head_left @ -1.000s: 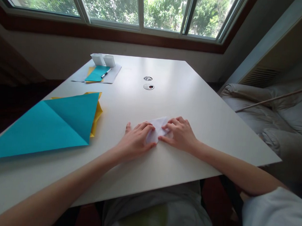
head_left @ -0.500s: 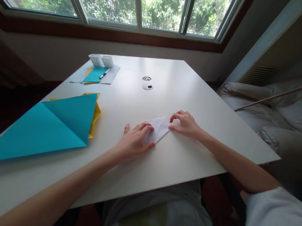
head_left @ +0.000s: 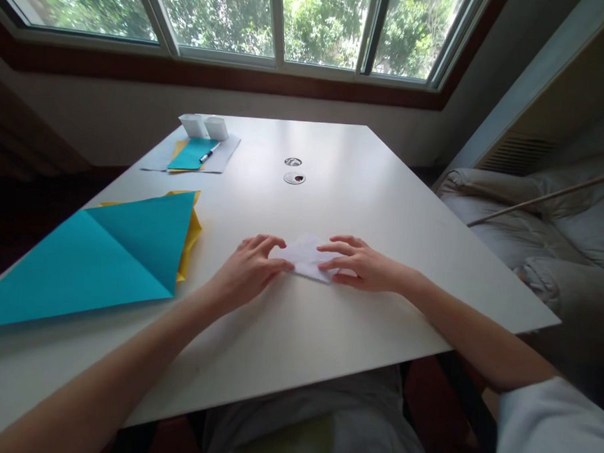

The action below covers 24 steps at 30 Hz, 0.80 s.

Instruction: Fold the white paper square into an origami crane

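Note:
A small folded white paper (head_left: 305, 257) lies on the white table (head_left: 328, 321) in front of me. My left hand (head_left: 247, 271) pinches its left corner with the fingertips, fingers curled. My right hand (head_left: 363, 264) holds the paper's right side, with the fingers over the top and the thumb at the near edge. Both hands touch the paper from opposite sides.
A large folded teal sheet (head_left: 95, 257) over a yellow sheet (head_left: 190, 231) lies to the left. At the far left corner are two white paper boxes (head_left: 205, 126), a pen (head_left: 210, 153) and more sheets (head_left: 191, 155). Two round cable holes (head_left: 294, 171) sit mid-table. A couch (head_left: 547, 224) stands right.
The left hand slid off the paper's top to its left corner. The right hand came back onto the right side. The paper has turned and now lies flatter and wider.

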Each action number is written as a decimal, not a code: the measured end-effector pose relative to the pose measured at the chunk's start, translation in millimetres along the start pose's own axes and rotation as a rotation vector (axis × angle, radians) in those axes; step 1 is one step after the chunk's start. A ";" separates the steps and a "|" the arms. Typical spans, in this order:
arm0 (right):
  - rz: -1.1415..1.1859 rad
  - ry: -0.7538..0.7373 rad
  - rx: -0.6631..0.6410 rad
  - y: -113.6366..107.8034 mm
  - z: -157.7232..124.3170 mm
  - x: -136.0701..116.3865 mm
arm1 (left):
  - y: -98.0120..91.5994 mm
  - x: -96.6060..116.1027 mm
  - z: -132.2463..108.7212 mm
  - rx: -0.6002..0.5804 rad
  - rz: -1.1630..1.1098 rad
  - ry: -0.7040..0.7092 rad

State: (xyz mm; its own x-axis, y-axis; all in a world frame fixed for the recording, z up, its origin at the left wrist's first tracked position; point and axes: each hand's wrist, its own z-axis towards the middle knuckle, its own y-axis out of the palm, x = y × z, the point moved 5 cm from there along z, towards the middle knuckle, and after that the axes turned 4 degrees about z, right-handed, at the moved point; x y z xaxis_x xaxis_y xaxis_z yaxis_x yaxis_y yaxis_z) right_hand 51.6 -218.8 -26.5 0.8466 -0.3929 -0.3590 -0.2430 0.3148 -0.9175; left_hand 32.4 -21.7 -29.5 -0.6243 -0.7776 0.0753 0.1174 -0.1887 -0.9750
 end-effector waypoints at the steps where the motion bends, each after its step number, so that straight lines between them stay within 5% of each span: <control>1: 0.011 -0.022 -0.013 1.2 0.4 -4.9 | -1.0 -1.3 0.2 0.016 0.037 0.002; 10: 0.039 -0.130 -0.122 22.0 6.5 -45.8 | 6.1 9.9 -0.3 -0.042 0.053 -0.001; 24: -0.002 -0.081 -0.079 17.5 8.5 -39.1 | 4.7 6.4 3.0 -0.042 0.069 -0.055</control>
State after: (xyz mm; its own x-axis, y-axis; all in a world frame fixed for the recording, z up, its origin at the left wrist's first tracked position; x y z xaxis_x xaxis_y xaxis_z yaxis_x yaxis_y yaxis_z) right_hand 18.3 -190.7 -27.1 0.8817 -0.3218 -0.3451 -0.2750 0.2439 -0.9300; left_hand 31.3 -29.4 -33.0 -0.5726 -0.8196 0.0180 0.1255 -0.1093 -0.9861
